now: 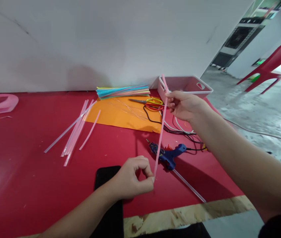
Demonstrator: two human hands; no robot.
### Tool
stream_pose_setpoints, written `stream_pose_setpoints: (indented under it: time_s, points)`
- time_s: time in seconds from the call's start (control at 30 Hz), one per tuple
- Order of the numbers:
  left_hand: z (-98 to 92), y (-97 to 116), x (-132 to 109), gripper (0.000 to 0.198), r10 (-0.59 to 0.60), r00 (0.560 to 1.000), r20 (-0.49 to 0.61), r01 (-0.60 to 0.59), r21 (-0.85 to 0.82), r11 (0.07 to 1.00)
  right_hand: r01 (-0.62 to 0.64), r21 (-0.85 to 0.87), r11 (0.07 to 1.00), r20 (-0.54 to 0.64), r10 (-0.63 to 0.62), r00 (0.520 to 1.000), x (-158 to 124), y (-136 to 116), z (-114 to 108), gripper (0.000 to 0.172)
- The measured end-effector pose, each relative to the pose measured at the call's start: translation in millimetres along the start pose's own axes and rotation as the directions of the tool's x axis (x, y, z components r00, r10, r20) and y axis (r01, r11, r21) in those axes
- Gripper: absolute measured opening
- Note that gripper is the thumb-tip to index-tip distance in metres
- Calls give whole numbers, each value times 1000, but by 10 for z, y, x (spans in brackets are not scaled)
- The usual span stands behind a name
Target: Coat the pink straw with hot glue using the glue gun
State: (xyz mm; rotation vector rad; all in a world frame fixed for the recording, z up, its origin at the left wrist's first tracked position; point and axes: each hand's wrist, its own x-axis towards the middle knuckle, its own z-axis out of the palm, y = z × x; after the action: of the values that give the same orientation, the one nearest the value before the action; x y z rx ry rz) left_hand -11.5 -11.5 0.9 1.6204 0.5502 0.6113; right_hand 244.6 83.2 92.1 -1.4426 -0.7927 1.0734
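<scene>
A long, thin pink straw-like strip (160, 138) stretches at a slant between my two hands. My left hand (137, 177) pinches its lower end between thumb and forefinger. Higher up, my right hand (183, 104) grips it near the top, and a short length sticks out above the fingers. Behind the strip lies a blue glue gun (171, 155) on its side, with a clear glue stick (190, 185) coming out of its back. Partly covered by my left forearm is a black phone-like slab (109, 211).
Several pink translucent strips (76, 135) lie left of centre on the red tabletop (31, 185). Toward the wall are a multicoloured bundle (123, 92), an orange sheet (110, 114), scissors (154, 103), black and white cables and a basket (186, 82). A pink ring-shaped piece (0, 107) sits far left.
</scene>
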Motion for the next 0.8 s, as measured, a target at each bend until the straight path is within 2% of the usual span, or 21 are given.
stream_pose_setpoints:
  time_s: [0.27,0.47,0.8]
  points:
    - [-1,-7,12,16,28,999,18,-28,-3,1000,-71,88,994,7,70,997,249,-153,22,27]
    - [6,-15,3,17,20,1000,22,-19,-9,1000,-76,130,989,30,72,997,329,-151,75,23]
    - [0,-23,3,14,6,1000,15,-6,-7,1000,-102,150,983,8,102,995,346,-234,16,25]
